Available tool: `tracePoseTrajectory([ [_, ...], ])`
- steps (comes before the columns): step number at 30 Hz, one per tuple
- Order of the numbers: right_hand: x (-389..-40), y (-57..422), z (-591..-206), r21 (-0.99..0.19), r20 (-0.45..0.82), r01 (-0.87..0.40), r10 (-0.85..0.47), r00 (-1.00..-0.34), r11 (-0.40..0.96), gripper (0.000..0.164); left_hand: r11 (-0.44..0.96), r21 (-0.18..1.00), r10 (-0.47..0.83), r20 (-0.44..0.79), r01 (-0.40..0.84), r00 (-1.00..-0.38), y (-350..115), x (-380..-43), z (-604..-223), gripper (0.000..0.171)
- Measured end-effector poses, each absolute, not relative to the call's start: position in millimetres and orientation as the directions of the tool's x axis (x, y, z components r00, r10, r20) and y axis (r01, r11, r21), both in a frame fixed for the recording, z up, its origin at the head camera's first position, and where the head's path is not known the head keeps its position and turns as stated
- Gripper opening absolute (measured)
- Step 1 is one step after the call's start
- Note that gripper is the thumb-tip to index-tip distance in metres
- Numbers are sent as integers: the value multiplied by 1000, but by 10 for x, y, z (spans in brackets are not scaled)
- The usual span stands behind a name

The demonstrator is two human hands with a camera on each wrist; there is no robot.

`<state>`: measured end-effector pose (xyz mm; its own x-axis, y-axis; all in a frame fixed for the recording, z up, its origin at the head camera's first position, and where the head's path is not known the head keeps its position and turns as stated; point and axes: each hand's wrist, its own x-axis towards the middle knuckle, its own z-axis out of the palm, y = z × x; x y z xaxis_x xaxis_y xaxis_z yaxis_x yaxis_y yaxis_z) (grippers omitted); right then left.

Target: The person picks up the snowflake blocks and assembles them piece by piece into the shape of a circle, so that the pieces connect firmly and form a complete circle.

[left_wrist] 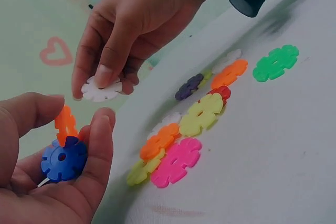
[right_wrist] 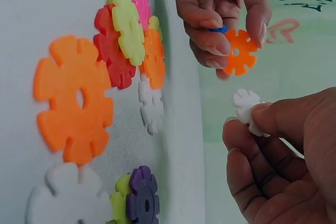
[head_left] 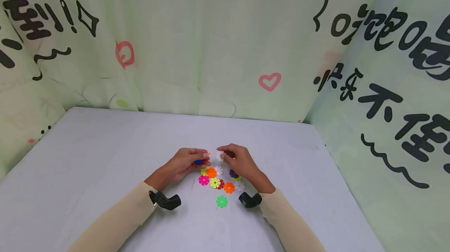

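White plastic snowflake disc sits pinched in your right hand, raised off the table, slot facing your left hand — which grips a joined blue and orange disc pair. Loose discs lie at six o'clock, within reach.

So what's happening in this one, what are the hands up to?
A person sits at a white table with a small pile of coloured snowflake discs in front of them. The left hand holds a blue disc with an orange disc slotted into it. The right hand pinches a white disc just beside that pair, not touching it. A green disc lies apart from the pile, nearer the person.
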<state>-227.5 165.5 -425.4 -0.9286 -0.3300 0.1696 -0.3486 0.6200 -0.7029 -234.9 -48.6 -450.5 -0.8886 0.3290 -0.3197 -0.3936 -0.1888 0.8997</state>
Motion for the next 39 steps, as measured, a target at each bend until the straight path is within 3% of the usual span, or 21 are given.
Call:
tracePoseTrajectory([
  [11, -2335, 1594, -4200, -735, 204, -371, -336, -919, 568, 25, -113, 917, 347, -325, -383, -880, -437, -2364, -4454, 35],
  [22, -2297, 1521, -4209, -784, 215, -310, -234, -948, 538, 21, -103, 927, 358, -303, -360, -883, -378, -2329, -4506, 34],
  [39, -2293, 1506, -4234, -815, 196, -320, -289, -937, 483, 22, -196, 918, 319, -272, -344, -908, -356, -2273, -4452, 38],
])
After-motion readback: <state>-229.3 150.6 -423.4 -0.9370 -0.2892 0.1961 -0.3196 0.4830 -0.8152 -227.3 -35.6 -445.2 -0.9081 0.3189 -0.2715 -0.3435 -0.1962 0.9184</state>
